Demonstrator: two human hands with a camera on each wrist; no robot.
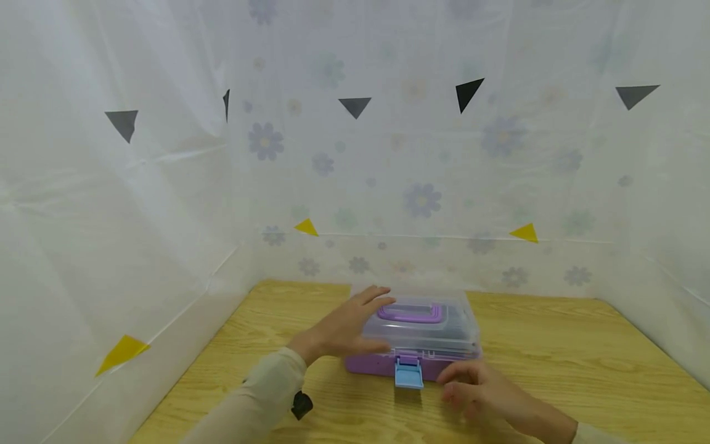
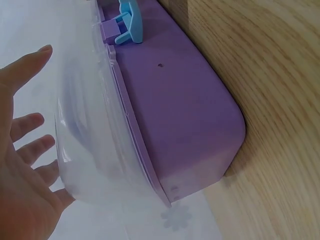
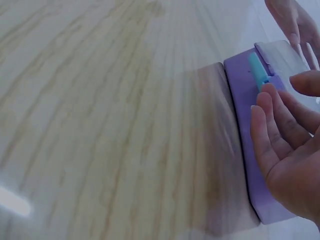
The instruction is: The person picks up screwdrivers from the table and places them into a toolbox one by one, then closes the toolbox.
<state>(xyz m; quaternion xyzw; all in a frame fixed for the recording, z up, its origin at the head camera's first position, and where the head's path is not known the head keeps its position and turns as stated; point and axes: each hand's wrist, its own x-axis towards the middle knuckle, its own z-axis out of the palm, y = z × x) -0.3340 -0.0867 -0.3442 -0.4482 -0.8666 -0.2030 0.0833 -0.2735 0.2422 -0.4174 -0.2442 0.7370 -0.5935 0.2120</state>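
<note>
A storage box with a purple base (image 1: 371,365) and a clear lid (image 1: 421,336) sits on the table. On the lid lies a purple carrying handle (image 1: 410,316). At the front, the light blue latch (image 1: 408,374) is flipped outward from the lid. My left hand (image 1: 349,324), fingers spread, hovers by the lid's left side; the left wrist view shows its fingers (image 2: 37,147) close to the clear plastic. Near the front right of the base is my right hand (image 1: 482,391), its fingers (image 3: 280,120) loosely bent beside the latch with nothing in them.
The box rests on a wood-grain table (image 1: 554,351). White sheeting with flower prints (image 1: 423,200) encloses the back and sides, bearing black and yellow triangles (image 1: 524,233). A small black object (image 1: 302,405) shows beside the left sleeve.
</note>
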